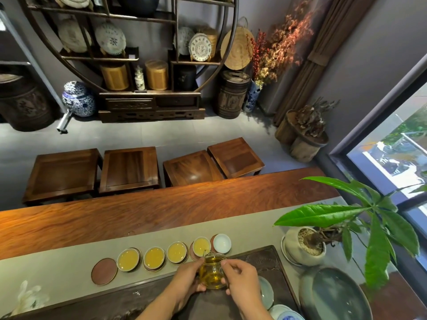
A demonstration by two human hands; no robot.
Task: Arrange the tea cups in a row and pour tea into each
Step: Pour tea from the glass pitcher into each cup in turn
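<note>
Several white tea cups stand in a row on brown coasters on the grey runner [69,257]. The cups at the left [128,260] and those beside it [154,258], [177,252], [201,246] hold yellow tea. The rightmost cup [221,243] is empty. One bare coaster [104,271] lies at the row's left end. A glass pitcher [211,272] of amber tea is tilted with its spout just over the fourth cup. My left hand [188,278] cups its left side and my right hand [242,280] grips its right side.
A dark carved tea tray [261,257] lies under my hands. A potted plant [305,245] and a large grey-blue bowl [335,296] stand at the right, with small dishes [265,294] near my right wrist. Several wooden stools [129,167] line the table's far side.
</note>
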